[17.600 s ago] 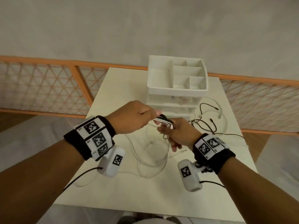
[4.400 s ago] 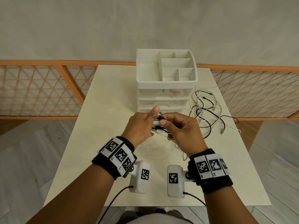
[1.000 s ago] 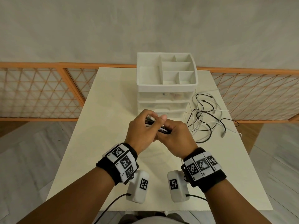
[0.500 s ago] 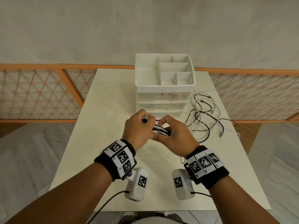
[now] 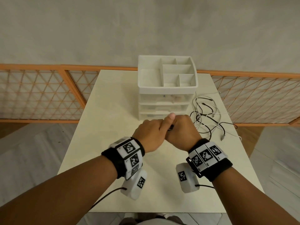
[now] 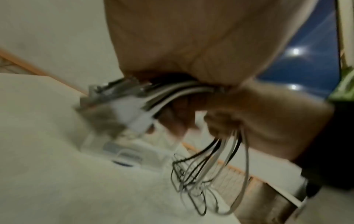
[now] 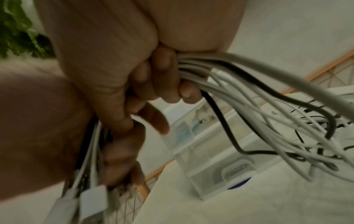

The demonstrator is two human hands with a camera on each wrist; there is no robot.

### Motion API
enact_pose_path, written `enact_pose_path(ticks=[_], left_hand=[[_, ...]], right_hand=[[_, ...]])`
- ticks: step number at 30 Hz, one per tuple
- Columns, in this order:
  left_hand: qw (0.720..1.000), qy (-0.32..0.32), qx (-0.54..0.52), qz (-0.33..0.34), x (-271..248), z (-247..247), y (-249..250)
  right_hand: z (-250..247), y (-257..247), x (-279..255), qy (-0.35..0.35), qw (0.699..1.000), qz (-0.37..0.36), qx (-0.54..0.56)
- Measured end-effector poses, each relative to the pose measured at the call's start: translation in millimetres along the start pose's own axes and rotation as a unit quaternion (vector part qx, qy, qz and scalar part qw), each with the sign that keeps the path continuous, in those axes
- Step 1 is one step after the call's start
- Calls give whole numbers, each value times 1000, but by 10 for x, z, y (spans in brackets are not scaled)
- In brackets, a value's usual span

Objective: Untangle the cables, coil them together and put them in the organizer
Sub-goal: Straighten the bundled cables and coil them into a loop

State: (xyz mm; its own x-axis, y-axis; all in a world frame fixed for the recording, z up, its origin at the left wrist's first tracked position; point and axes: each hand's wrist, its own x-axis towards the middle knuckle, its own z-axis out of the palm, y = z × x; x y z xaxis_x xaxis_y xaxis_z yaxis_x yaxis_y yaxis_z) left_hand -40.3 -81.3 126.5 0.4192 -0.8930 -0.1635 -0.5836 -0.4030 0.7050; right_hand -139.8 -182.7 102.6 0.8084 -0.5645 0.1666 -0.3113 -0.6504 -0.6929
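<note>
Above the table's middle, my left hand (image 5: 151, 133) and right hand (image 5: 183, 132) are pressed together, and only a dark bit of the cable bundle (image 5: 170, 127) shows between them. In the left wrist view my left hand (image 6: 191, 53) grips the white and black cables just behind their plugs (image 6: 134, 112). The right wrist view has my right hand (image 7: 162, 78) curled round the same bundle (image 7: 229, 84), whose strands trail down to the loose tangle (image 5: 209, 117) on the table. The white organizer (image 5: 167, 85) stands just beyond my hands, its top tray open.
The organizer has clear drawers (image 7: 210, 151) under its divided top tray. An orange lattice fence (image 5: 40, 93) runs behind the cream table (image 5: 113, 111) on both sides. The loose tangle lies right of the organizer, near the table's right edge.
My hands have closed up against each other and shifted slightly right. The bundle, plainly visible half a second ago, is now mostly hidden, and my left thumb points up.
</note>
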Motion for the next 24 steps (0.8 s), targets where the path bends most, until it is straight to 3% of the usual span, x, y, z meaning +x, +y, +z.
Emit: enact_pose_path(ticks=[2,6,10,13,15,18,20,22,24], left_hand=[[999,25,-8,-22,37,21,-22],[997,39,-46,-43,173,-159,-78],[995,-3,-93,-35,196,-308,-141],[988,-37,-138,-54,176,-271,-163],[988,-24,-130,-73,178,-267,-150],[984,68,-129,-105,217,-345,-105],[964,142,-194,-112,267,-486,-77],[940,184,-270,-94,298,-650,-34],[935,180,-301,-60,278,-710,14]], right_hand=[[-29,-23,14,49,998,-25,25],[-158,92,-40,22,987,32,156],[-203,260,-66,70,984,55,156],[-159,158,-74,145,982,17,123],[-150,58,-67,173,974,-5,144],[-110,67,-83,106,980,28,166],[-39,227,-166,-2,997,64,47],[26,490,-305,-84,989,96,-79],[35,751,-373,-86,986,90,-110]])
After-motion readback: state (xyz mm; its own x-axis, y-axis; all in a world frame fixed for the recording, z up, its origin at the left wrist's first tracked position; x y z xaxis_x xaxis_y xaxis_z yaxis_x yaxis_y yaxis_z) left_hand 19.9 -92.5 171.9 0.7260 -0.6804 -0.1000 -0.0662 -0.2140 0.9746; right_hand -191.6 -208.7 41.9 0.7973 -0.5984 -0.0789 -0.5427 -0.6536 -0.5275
